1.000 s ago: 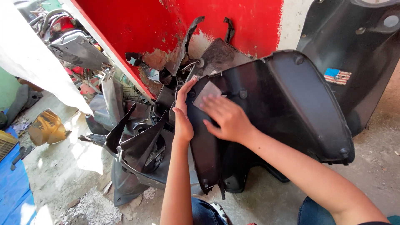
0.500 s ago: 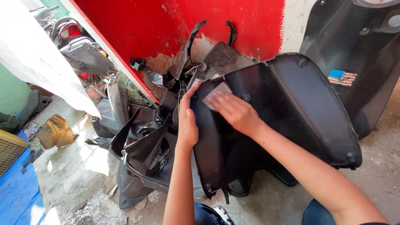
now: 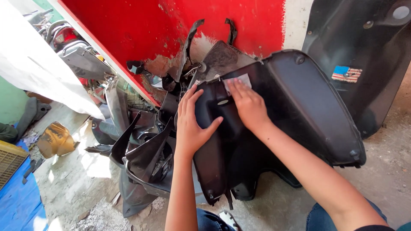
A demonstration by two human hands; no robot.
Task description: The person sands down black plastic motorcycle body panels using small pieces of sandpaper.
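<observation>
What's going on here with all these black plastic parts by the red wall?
A person is working on a large black scooter body panel that leans against a red wall. The left hand lies flat on the panel's left side, steadying it. The right hand presses a small pale sheet against the panel's upper part. More black panels lie piled on the concrete floor to the left.

Scooter repair yard, piled black body panels (image 3: 141, 158) (cracked, dusty), peeling red wall (image 3: 128, 25)
</observation>
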